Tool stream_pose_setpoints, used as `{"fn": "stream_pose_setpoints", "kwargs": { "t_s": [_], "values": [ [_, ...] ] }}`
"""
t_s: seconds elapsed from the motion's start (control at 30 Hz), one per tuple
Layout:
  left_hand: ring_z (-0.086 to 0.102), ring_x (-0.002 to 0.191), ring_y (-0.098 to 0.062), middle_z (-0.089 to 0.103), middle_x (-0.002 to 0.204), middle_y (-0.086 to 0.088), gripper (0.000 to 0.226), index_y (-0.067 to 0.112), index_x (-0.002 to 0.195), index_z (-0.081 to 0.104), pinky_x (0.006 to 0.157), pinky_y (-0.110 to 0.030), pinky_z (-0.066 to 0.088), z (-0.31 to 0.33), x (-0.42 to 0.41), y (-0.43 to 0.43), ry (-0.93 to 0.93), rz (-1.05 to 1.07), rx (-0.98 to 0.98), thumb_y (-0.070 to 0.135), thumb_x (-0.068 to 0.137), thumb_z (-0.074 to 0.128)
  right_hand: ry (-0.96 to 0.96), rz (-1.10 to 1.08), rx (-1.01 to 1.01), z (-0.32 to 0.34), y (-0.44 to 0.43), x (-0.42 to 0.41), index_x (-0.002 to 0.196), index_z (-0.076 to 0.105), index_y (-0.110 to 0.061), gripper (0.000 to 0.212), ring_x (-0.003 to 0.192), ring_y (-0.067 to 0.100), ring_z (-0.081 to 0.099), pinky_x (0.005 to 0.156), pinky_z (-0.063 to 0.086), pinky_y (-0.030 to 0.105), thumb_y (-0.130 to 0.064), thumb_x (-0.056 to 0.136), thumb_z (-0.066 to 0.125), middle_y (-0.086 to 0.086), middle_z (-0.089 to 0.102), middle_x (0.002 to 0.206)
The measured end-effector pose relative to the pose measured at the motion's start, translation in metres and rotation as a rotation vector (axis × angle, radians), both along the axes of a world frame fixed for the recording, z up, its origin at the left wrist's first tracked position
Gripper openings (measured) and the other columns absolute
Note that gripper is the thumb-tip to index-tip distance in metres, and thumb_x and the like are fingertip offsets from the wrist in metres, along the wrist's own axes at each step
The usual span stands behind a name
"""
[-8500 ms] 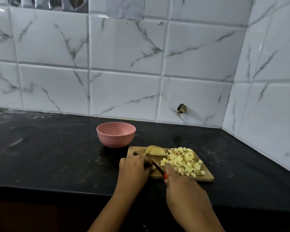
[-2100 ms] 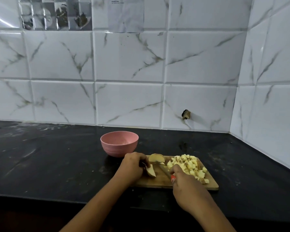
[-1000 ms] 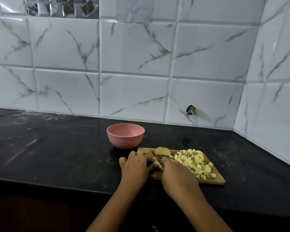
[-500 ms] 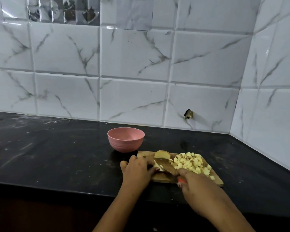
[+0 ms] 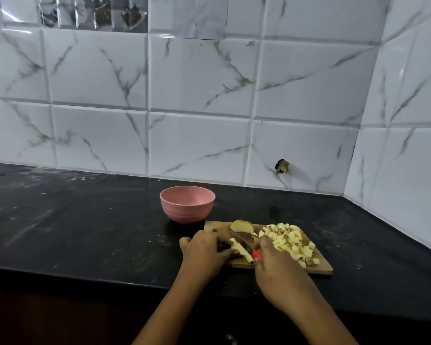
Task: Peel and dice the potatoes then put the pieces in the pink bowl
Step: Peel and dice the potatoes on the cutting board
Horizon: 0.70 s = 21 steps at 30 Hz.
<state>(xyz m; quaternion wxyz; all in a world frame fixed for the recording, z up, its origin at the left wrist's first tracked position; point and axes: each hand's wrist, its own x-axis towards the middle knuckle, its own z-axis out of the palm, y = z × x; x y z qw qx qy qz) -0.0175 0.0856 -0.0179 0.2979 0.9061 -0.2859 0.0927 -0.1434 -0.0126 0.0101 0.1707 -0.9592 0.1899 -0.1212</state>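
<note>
Nearest the front edge of the dark tabletop point(image 5: 85, 220), the right grip point(image 5: 276, 272) is curled round the red handle of a knife point(image 5: 243, 239), its blade angled away to the left. Beside it, the left grip point(image 5: 204, 252) pins a pale potato strip point(image 5: 240, 250) under curled fingers (the blade lies just beside it) on the wooden cutting board point(image 5: 320, 268). Diced potato pieces point(image 5: 289, 240) are heaped on the board's right half. A cut potato chunk point(image 5: 241, 226) sits at its far edge. Just beyond the board's far left corner stands the pink bowl point(image 5: 187, 207), upright, before the marbled wall tiles point(image 5: 197, 95).
</note>
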Motion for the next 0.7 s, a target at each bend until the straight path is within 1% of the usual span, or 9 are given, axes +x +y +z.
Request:
{"fn": "stream_pose_setpoints", "kwargs": {
  "t_s": [0.1,0.17,0.23,0.33,0.43,0.5,0.57,0.63,0.7],
  "values": [
    [0.044,0.116,-0.005,0.061,0.115,0.017,0.027,0.039,0.108,0.067,0.087,-0.032,0.024,0.0,-0.001,-0.001,-0.026,0.017,0.022,0.05,0.086,0.06,-0.001,0.007,-0.095,0.0,0.012,-0.002,0.126,0.04,-0.029,0.026,0.067,0.005,0.048,0.052,0.037,0.022,-0.024,0.1,0.04,-0.011,0.046,0.078],
    [0.044,0.117,-0.004,0.062,0.115,0.019,0.025,0.039,0.107,0.068,0.087,-0.031,0.023,-0.001,0.0,-0.002,-0.02,0.015,-0.001,0.05,0.085,0.06,0.012,-0.019,-0.131,0.002,0.018,-0.004,0.128,0.043,-0.029,0.029,0.068,0.007,0.044,0.052,0.031,0.021,-0.024,0.1,0.042,-0.01,0.043,0.079],
    [0.044,0.117,-0.003,0.062,0.115,0.019,0.023,0.039,0.106,0.068,0.086,-0.031,0.022,-0.001,0.001,-0.002,-0.02,0.01,-0.006,0.048,0.086,0.06,0.048,-0.033,-0.155,0.004,0.024,-0.004,0.124,0.048,-0.026,0.025,0.076,0.012,0.046,0.056,0.034,0.023,-0.024,0.099,0.044,-0.006,0.048,0.087],
    [0.044,0.116,-0.004,0.063,0.113,0.017,0.021,0.037,0.104,0.069,0.085,-0.031,0.021,-0.001,0.002,-0.003,-0.027,0.004,-0.001,0.046,0.087,0.06,0.111,-0.048,-0.163,0.007,0.028,0.002,0.122,0.052,-0.022,0.024,0.083,0.014,0.051,0.066,0.039,0.027,-0.021,0.098,0.045,-0.001,0.059,0.105],
    [0.047,0.113,-0.005,0.065,0.108,0.016,0.02,0.036,0.104,0.069,0.081,-0.032,0.021,-0.001,0.002,-0.004,-0.05,0.014,0.024,0.043,0.089,0.058,0.151,-0.045,-0.199,0.005,0.029,0.016,0.124,0.053,-0.019,0.027,0.092,0.015,0.058,0.069,0.041,0.026,-0.016,0.098,0.046,0.001,0.061,0.113],
    [0.045,0.114,-0.005,0.065,0.109,0.016,0.02,0.037,0.105,0.069,0.081,-0.032,0.02,-0.002,0.002,-0.004,-0.061,0.026,0.035,0.042,0.09,0.056,0.148,-0.037,-0.222,0.001,0.03,0.02,0.127,0.052,-0.017,0.029,0.1,0.016,0.06,0.073,0.043,0.027,-0.015,0.098,0.046,0.002,0.06,0.116],
    [0.044,0.116,-0.006,0.064,0.112,0.016,0.021,0.038,0.106,0.068,0.083,-0.033,0.019,-0.002,0.001,-0.004,-0.063,0.042,0.037,0.044,0.089,0.056,0.127,-0.021,-0.239,-0.004,0.029,0.015,0.136,0.045,-0.018,0.038,0.105,0.018,0.059,0.075,0.043,0.029,-0.012,0.098,0.043,0.002,0.059,0.121],
    [0.045,0.116,-0.006,0.063,0.113,0.015,0.025,0.037,0.107,0.067,0.086,-0.034,0.02,-0.002,0.0,-0.003,-0.063,0.054,0.04,0.047,0.088,0.057,0.127,-0.001,-0.241,-0.008,0.028,0.002,0.147,0.029,-0.02,0.051,0.109,0.019,0.058,0.075,0.041,0.03,-0.011,0.098,0.041,0.003,0.057,0.125],
    [0.046,0.115,-0.007,0.062,0.113,0.014,0.028,0.036,0.109,0.067,0.088,-0.034,0.022,-0.002,0.0,-0.003,-0.049,0.056,0.042,0.05,0.087,0.057,0.143,0.011,-0.227,-0.009,0.026,-0.012,0.152,0.016,-0.023,0.059,0.11,0.019,0.057,0.076,0.041,0.03,-0.014,0.099,0.041,0.003,0.056,0.126]
  ]
}}
